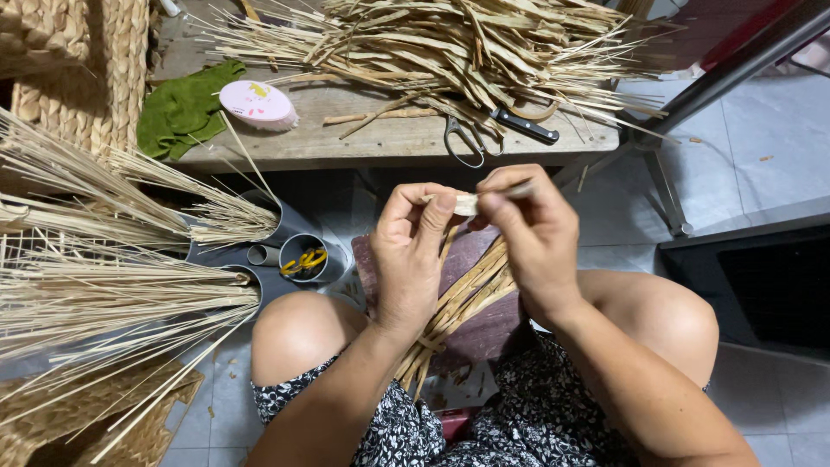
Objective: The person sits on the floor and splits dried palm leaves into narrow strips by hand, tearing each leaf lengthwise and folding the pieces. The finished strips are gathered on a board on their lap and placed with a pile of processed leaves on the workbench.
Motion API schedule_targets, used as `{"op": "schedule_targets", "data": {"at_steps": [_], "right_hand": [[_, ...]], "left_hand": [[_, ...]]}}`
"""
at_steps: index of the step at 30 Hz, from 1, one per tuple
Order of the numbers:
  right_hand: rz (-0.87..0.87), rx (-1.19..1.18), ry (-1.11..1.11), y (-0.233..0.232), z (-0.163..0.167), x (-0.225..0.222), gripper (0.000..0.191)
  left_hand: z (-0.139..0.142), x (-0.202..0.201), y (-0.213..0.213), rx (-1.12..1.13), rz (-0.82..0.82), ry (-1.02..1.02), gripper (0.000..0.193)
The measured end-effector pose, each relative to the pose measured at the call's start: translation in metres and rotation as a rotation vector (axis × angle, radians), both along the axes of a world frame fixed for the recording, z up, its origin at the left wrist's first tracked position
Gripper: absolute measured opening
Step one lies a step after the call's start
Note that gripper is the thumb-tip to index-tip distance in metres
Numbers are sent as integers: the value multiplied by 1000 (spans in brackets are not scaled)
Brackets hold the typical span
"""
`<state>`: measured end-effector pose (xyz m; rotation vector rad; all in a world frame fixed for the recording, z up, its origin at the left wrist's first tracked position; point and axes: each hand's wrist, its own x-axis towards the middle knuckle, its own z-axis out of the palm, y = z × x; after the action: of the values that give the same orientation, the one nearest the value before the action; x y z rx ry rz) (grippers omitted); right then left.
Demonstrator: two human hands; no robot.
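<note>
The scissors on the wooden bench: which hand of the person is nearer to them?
Right. The right hand is just below the scissors, slightly to their right. The left hand is lower and to their left, farther away. Both hands pinch a pale strip.

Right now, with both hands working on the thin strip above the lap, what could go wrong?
1. The left hand and right hand pinch a thin strip; it may snap or cut a finger.
2. The bundle of strips lies loose on the lap and could slide off.
3. The scissors lie at the table's edge, above the knees.
</note>
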<state>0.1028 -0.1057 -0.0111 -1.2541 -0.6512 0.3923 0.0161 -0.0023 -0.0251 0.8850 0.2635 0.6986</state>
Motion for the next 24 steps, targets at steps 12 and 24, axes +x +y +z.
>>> {"op": "schedule_targets", "data": {"at_steps": [12,24], "right_hand": [[159,268,483,-3,-14,12,13],[38,-3,209,-3,-13,8,16]], "left_hand": [[2,6,-4,380,135,158,12],[-8,9,-2,349,185,177,9]]}}
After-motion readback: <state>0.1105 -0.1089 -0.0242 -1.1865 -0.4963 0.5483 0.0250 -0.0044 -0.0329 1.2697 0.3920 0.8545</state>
